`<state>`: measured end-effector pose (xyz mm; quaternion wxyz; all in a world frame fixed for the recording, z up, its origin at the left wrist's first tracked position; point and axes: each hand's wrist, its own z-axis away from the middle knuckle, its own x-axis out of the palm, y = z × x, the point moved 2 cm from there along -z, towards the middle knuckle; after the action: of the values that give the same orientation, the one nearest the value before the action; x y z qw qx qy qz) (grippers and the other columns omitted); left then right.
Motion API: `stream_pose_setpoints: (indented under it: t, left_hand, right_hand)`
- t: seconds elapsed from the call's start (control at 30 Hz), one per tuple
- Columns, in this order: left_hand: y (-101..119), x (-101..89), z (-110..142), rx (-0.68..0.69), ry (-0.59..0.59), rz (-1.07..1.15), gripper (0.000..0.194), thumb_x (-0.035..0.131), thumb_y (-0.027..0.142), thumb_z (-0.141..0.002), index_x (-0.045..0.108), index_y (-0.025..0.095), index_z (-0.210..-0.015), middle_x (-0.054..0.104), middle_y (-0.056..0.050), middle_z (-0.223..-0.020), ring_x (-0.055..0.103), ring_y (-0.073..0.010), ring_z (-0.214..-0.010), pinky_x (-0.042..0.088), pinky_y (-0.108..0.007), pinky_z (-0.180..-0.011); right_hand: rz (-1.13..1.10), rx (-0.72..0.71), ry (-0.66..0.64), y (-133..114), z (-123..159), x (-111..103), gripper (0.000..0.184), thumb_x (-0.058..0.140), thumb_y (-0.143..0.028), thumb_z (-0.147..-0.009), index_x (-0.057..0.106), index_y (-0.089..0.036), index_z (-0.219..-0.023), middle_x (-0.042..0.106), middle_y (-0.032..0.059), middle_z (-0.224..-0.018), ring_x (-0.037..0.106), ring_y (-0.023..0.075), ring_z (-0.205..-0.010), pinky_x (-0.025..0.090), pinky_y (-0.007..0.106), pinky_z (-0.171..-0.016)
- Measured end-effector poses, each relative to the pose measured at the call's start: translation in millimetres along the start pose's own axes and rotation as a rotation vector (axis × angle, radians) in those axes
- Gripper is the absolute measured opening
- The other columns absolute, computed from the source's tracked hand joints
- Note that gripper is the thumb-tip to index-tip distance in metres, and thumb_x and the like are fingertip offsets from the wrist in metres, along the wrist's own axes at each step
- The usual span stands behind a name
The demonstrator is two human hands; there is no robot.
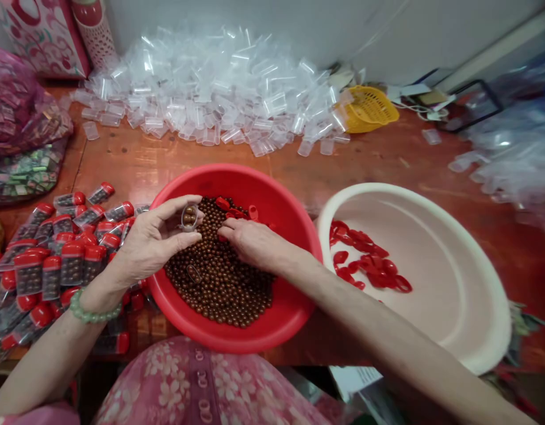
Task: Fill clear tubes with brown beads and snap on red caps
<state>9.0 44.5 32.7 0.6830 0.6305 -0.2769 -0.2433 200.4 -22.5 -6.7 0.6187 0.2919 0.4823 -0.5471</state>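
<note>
My left hand pinches a small clear plastic tube between thumb and fingers, and it holds a few brown beads. The tube is over a red plastic basin filled with glossy brown beads. Another clear tube lies among the beads. My right hand reaches down into the basin, its fingertips beside several red caps. Its fingers hide whether a cap is in them. A green bead bracelet circles my left wrist.
Capped tubes of brown beads lie heaped left of the basin. A cream basin holds red caps to the right. Loose clear tubes pile along the wall, with a yellow basket beside them on the wooden table.
</note>
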Motion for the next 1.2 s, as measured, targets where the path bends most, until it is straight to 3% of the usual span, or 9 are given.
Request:
stream_pose_setpoints:
  t: [0.2,0.33,0.4,0.53,0.67,0.9,1.2]
  left_hand:
    - [-1.7,3.9,-1.0,-0.007,-0.048,-0.082,0.049,0.071,0.016,-0.075,0.060,0.014,-0.122,0.068,-0.008,-0.116,0.065,-0.0195,-0.105,0.049,-0.037,-0.099]
    - [-5.8,3.3,-1.3,0.022,-0.041,-0.129,0.044,0.070,0.019,-0.076,0.061,0.014,-0.120,0.068,-0.008,-0.112,0.064,-0.0203,-0.104,0.050,-0.038,-0.097]
    - [-9.5,4.1,-1.7,0.027,-0.079,-0.184,0.042,0.070,0.019,-0.076,0.062,0.014,-0.118,0.068,-0.009,-0.111,0.064,-0.0202,-0.102,0.050,-0.038,-0.096]
    - [-14.2,7.1,-2.2,0.018,-0.091,-0.171,0.044,0.066,0.020,-0.079,0.060,0.014,-0.123,0.065,-0.010,-0.121,0.062,-0.0206,-0.108,0.047,-0.039,-0.101]
    - [-16.2,10.3,-0.2,-0.029,-0.118,-0.104,0.044,0.060,0.021,-0.083,0.059,0.015,-0.126,0.066,-0.011,-0.120,0.061,-0.0209,-0.111,0.046,-0.039,-0.101]
    - [-22.5,13.2,5.6,-0.138,-0.210,0.197,0.044,0.060,0.033,-0.088,0.057,0.014,-0.127,0.067,-0.013,-0.112,0.063,-0.0188,-0.103,0.052,-0.032,-0.087]
    - [-21.6,15.0,9.4,-0.118,-0.224,0.195,0.040,0.065,0.040,-0.084,0.064,0.016,-0.116,0.066,-0.008,-0.103,0.061,-0.0135,-0.086,0.051,-0.029,-0.081]
  right_hand:
    - [0.046,-0.057,0.025,11.0,-16.9,22.6,0.022,0.046,-0.005,-0.084,0.063,-0.012,-0.096,0.063,0.0139,-0.097,0.061,0.0227,-0.086,0.044,0.034,-0.076]
    - [-0.023,-0.033,0.123,21.8,-15.0,12.6,0.018,0.046,-0.014,-0.090,0.063,-0.014,-0.097,0.062,0.0128,-0.101,0.061,0.0210,-0.088,0.047,0.033,-0.078]
    - [-0.250,0.010,0.293,30.7,-10.9,1.8,0.015,0.051,-0.022,-0.091,0.063,-0.017,-0.099,0.063,0.0098,-0.101,0.061,0.0201,-0.091,0.048,0.033,-0.082]
    - [-1.003,0.115,0.648,46.1,-1.2,-9.6,0.024,0.067,-0.039,-0.081,0.062,-0.021,-0.095,0.066,0.0027,-0.091,0.064,0.0166,-0.081,0.053,0.032,-0.077]
    - [-1.376,0.109,0.714,38.3,6.2,-11.8,0.033,0.073,-0.045,-0.075,0.064,-0.023,-0.097,0.067,-0.0012,-0.083,0.066,0.0138,-0.073,0.055,0.030,-0.072]
    - [-1.234,0.006,0.667,-1.7,14.2,-30.6,0.032,0.071,-0.041,-0.079,0.070,-0.023,-0.105,0.071,0.0023,-0.092,0.067,0.0147,-0.078,0.057,0.029,-0.070]
    - [-0.938,-0.246,0.652,-21.0,10.4,-44.4,0.011,0.065,-0.027,-0.087,0.073,-0.023,-0.094,0.072,0.0049,-0.090,0.067,0.0169,-0.083,0.056,0.034,-0.078]
